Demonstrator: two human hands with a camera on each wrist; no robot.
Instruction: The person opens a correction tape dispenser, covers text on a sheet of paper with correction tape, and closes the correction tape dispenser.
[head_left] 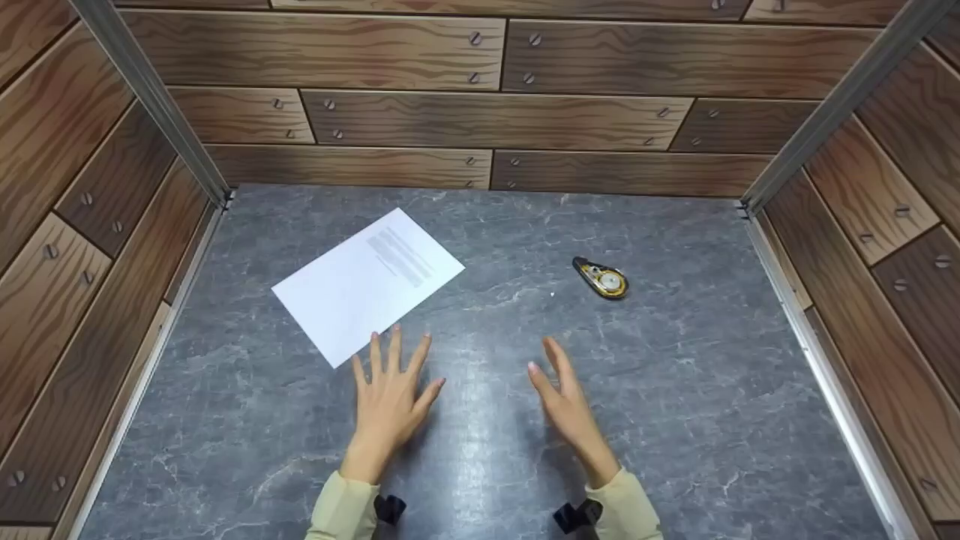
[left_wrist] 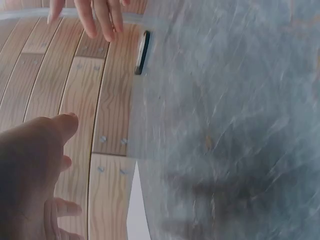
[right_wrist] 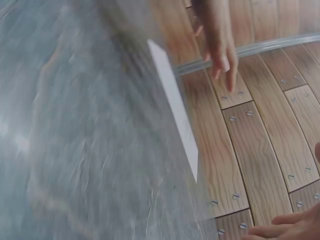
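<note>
In the head view, a white sheet of paper [head_left: 322, 300] with a block of small printed text lies at an angle on the left half of the table. My left hand [head_left: 388, 409], fingers spread, is over the table with its fingertips at the sheet's near edge. To the right, a black-and-yellow correction tape dispenser [head_left: 602, 279] lies flat, its round white reel showing. My right hand [head_left: 571, 416] is nearer to me than the dispenser, thumb and fingers apart, holding nothing. The left wrist view catches the dispenser [left_wrist: 142, 52] edge-on; the right wrist view has the paper [right_wrist: 175, 110].
Grey marbled tabletop [head_left: 487, 450] spreads under both hands. Wood-patterned panels [head_left: 405, 120] enclose it at the back and on both sides, with metal posts [head_left: 847, 105] at the corners. One tiny white speck [head_left: 553, 294] lies left of the dispenser.
</note>
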